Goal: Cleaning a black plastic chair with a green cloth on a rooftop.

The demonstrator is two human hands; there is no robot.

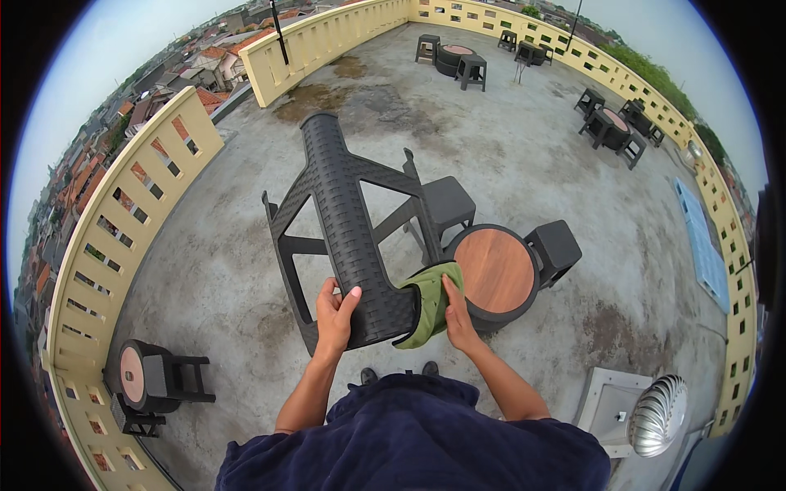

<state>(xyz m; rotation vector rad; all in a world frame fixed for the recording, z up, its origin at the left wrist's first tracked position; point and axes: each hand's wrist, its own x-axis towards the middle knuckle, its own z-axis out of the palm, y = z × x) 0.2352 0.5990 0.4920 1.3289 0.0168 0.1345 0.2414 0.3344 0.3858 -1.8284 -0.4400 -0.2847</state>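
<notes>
In front of me a black plastic chair (340,204) with a woven pattern is tilted off its usual stance, its frame with triangular openings pointing away from me. My left hand (333,315) grips its near part, thumb on the woven surface and fingers partly hidden behind the edge. My right hand (458,315) presses a green cloth (430,307) with dark edging against the chair's right near end. The fingers lie along the cloth, and the part of the chair under it is covered.
A round table with a wooden top (494,268) stands just right of the chair, between black stools (558,250). Another small table (133,372) is at the lower left. Yellow parapet walls (139,196) border the roof. A metal turbine vent (657,416) and blue pallet (702,245) are right.
</notes>
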